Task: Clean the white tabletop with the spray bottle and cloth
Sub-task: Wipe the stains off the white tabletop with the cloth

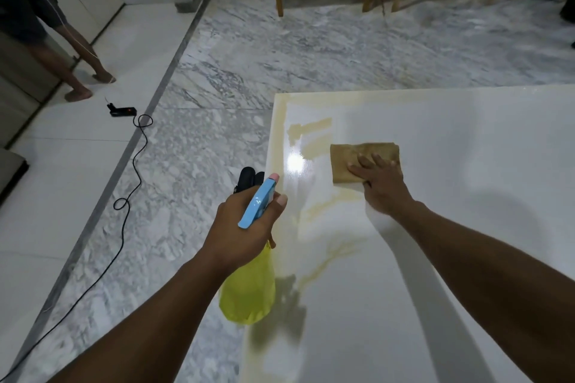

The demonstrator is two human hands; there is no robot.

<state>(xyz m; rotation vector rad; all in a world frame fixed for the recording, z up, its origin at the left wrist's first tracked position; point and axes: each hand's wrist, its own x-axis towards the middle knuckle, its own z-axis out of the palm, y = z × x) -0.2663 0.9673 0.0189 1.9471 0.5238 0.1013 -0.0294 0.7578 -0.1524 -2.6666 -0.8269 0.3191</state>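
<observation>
Brown cloth (351, 158) sat eleven o'clock on bench (466, 227); right grip (382, 186), fingers apart, pressed it; left grip (239, 227) clamped spray bottle (249, 289).

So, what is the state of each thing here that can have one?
tabletop: glossy, with yellowish streaks
cloth: folded, flat on tabletop, pressed under right hand
spray bottle: gripped by left hand, in the air
power strip: on floor, red light on

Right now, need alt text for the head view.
The right hand presses a folded tan cloth flat on the white tabletop, streaked with yellowish stains; the left hand grips a yellow spray bottle with a blue head at the table's left edge. Marble floor beyond.
</observation>
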